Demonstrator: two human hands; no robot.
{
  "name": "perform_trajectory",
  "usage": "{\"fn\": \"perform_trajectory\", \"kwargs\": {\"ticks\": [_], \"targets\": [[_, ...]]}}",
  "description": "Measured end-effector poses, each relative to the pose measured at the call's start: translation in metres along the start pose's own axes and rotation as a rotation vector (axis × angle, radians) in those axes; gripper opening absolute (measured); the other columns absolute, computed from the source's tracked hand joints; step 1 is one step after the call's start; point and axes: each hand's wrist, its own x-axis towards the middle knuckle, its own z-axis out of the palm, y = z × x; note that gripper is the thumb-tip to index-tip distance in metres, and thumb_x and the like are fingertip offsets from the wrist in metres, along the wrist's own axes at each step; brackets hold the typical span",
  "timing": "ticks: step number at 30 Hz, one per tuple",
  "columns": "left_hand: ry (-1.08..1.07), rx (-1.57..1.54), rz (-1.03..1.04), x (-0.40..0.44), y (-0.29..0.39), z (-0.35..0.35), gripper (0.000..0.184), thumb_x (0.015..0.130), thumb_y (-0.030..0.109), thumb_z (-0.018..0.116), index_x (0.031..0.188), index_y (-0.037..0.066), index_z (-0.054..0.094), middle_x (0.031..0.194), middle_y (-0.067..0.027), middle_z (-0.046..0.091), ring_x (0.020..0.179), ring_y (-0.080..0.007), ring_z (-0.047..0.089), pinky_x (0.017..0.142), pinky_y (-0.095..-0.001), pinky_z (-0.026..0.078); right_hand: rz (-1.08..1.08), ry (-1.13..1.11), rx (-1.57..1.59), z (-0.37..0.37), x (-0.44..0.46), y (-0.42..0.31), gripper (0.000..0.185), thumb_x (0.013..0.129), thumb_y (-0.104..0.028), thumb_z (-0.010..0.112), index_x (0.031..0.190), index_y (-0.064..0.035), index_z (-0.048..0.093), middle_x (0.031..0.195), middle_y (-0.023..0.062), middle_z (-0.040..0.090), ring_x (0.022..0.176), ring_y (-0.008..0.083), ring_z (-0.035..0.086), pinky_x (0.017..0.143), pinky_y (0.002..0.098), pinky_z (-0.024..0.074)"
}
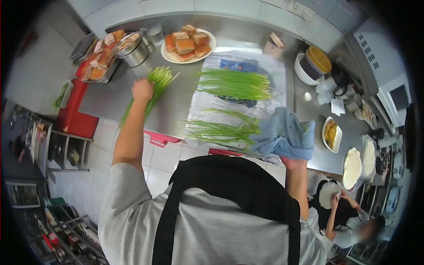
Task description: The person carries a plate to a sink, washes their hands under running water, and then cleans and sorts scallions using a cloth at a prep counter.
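Observation:
My left hand (pixel 142 90) is closed around a bunch of green chives (pixel 160 80) on the steel counter, the pale cut ends pointing away from me. Part of the bunch is hidden behind my hand and forearm. My right hand (pixel 293 162) grips the near edge of a crumpled blue towel (pixel 282 132); its fingers are mostly covered by the cloth. The towel overlaps one end of a loose layer of chives (pixel 221 126) on spread newspaper (pixel 276 66). Farther back on the paper lies a thicker, neater row of chives (pixel 234 84).
A plate (pixel 213 44) of roasted meat pieces (pixel 184 46) and a metal pot (pixel 134 56) stand at the back left, beside a meat tray (pixel 109 75). To the right are stacked bowls (pixel 300 70) and a white dish (pixel 336 140). A co-worker (pixel 349 232) holds a round pale object lower right.

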Motion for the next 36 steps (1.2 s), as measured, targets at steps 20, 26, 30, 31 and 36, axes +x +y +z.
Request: {"fn": "perform_trajectory", "kwargs": {"ticks": [20, 26, 30, 31, 36], "targets": [[-0.321, -0.51, 0.613, -0.011, 0.314, 0.084, 0.01, 0.08, 0.014, 0.059, 0.09, 0.012, 0.061, 0.09, -0.0116, 0.06, 0.089, -0.0322, 0.058, 0.075, -0.0424, 0.046, 0.177, 0.17, 0.296, -0.083, 0.003, 0.02, 0.054, 0.093, -0.047, 0.029, 0.131, -0.0096, 0.041, 0.132, 0.0117, 0.045, 0.121, 0.0323, 0.041, 0.101, 0.049, 0.0323], [-0.288, -0.356, 0.549, -0.017, 0.323, 0.083, 0.01, 0.081, 0.021, 0.061, 0.089, 0.016, 0.06, 0.098, -0.0069, 0.059, 0.1, -0.0276, 0.054, 0.076, -0.0424, 0.048, 0.08, 0.117, -0.156, -0.075, -0.013, 0.015, 0.049, 0.093, -0.042, 0.037, 0.13, -0.0104, 0.044, 0.132, 0.011, 0.045, 0.121, 0.031, 0.042, 0.101, 0.0496, 0.032], [-0.331, -0.311, 0.53, -0.019, 0.326, 0.079, 0.01, 0.081, 0.022, 0.062, 0.09, 0.017, 0.06, 0.099, -0.0072, 0.058, 0.102, -0.027, 0.053, 0.077, -0.0425, 0.047, 0.218, 0.091, 0.2, -0.079, -0.007, 0.009, 0.046, 0.092, -0.039, 0.042, 0.128, -0.0104, 0.045, 0.131, 0.011, 0.047, 0.119, 0.0301, 0.045, 0.1, 0.0477, 0.0353], [-0.349, -0.287, 0.529, -0.019, 0.328, 0.074, 0.01, 0.081, 0.021, 0.061, 0.09, 0.016, 0.06, 0.098, -0.0074, 0.058, 0.102, -0.027, 0.053, 0.076, -0.0423, 0.047, 0.232, 0.108, 0.257, -0.079, -0.007, 0.007, 0.046, 0.092, -0.039, 0.042, 0.128, -0.0104, 0.045, 0.13, 0.0109, 0.047, 0.119, 0.0301, 0.045, 0.1, 0.0477, 0.0354], [-0.173, -0.339, 0.576, -0.011, 0.322, 0.09, 0.011, 0.082, 0.021, 0.058, 0.091, 0.015, 0.06, 0.1, -0.0081, 0.06, 0.098, -0.0292, 0.056, 0.078, -0.0427, 0.046, 0.244, 0.136, 0.26, -0.087, -0.012, 0.004, 0.046, 0.092, -0.039, 0.043, 0.127, -0.0105, 0.046, 0.13, 0.0109, 0.048, 0.118, 0.03, 0.046, 0.1, 0.0475, 0.036]]}}
